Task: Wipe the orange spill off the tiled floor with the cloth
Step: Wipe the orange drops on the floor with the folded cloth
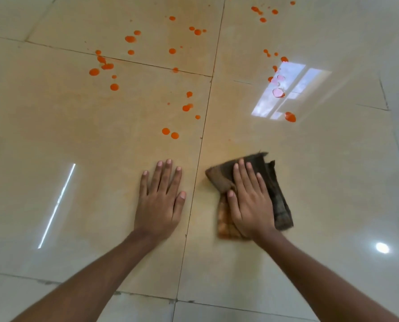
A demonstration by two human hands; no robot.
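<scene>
Two bare arms reach in from the bottom edge, closest to the camera, and go up to the two hands. The left hand (160,201) lies flat on the tiled floor (54,135) with its fingers spread out, holding nothing. It sits just left of a thin dark line (195,187) between two tiles.

The right hand (249,201) lies flat too, with fingers out, pressing down on the cloth (276,194). It pushes on top and does not squeeze it. The two hands are side by side but apart, with the tile line between them.

The cloth is brown and folded, with an orange stain on its near left corner. It lies on the tile to the right of the line. Its long way runs from near the arm up and away, tipped a bit to the left. Its far end has ragged corners and points toward the orange spill (170,133).

The spill is many round orange drops, spread over the far tiles, well apart from both hands. The closest drops are just left of the line, beyond the left hand. More sit by a bright window reflection (293,89) on the shiny floor.

There is lots of bare floor to the left, the right and close in. The cloth's edges look blurry. No words or labels can be seen anywhere.
</scene>
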